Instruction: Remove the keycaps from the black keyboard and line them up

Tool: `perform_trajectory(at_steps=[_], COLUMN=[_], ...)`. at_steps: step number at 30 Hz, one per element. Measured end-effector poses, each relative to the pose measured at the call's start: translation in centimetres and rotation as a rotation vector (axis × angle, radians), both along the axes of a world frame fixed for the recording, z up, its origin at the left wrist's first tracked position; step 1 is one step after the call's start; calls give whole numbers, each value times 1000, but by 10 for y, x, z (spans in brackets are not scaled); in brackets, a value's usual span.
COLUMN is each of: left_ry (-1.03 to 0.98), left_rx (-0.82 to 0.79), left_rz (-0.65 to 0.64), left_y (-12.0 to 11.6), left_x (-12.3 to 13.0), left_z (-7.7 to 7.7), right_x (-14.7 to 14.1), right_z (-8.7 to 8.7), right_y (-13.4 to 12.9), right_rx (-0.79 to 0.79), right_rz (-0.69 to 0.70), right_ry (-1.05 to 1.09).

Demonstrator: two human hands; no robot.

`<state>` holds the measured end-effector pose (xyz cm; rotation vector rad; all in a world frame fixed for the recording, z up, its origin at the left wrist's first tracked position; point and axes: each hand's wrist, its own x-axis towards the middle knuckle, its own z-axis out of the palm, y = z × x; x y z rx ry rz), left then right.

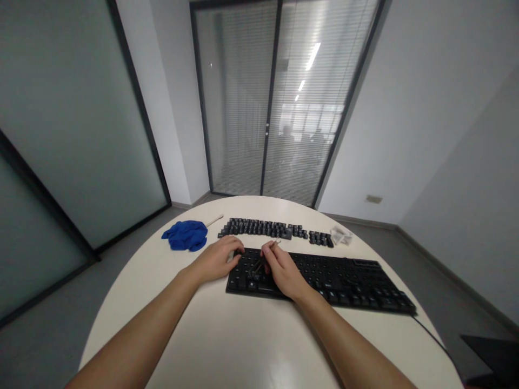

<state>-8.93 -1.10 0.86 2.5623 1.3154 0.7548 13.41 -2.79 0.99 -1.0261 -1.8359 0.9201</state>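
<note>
A black keyboard (348,281) lies on the round pale table (227,340), with many of its keycaps off. My left hand (221,258) rests at its left end, fingers bent and apart over the upper left corner, holding nothing that shows. My right hand (281,267) is over the left part of the keyboard, its fingers pinched round a thin tool (256,266) that points down at the keys. Loose black keycaps (259,227) stand in rows behind the keyboard, with a smaller group (321,239) to the right.
A crumpled blue cloth (186,235) lies at the left, beside a thin pale stick (214,220). Some clear plastic (341,235) sits at the back right. The keyboard's cable (436,340) runs off the right edge. A dark object (492,356) is at the lower right.
</note>
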Motion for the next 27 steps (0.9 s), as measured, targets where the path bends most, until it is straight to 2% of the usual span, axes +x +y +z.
perform_trajectory(at_steps=[5,20,27], left_ry=[30,7,-76], left_rx=[-19,-34,-105], left_rz=[-53,-69,-150], left_y=[-4,-9,-12], left_x=[1,3,6], left_z=[0,5,7], right_x=[0,-9,-5], right_z=[4,14,6], right_y=[-3,-17,-8], right_rx=[87,290,170], right_rz=[41,179,75], right_ry=[-74,-353,-242])
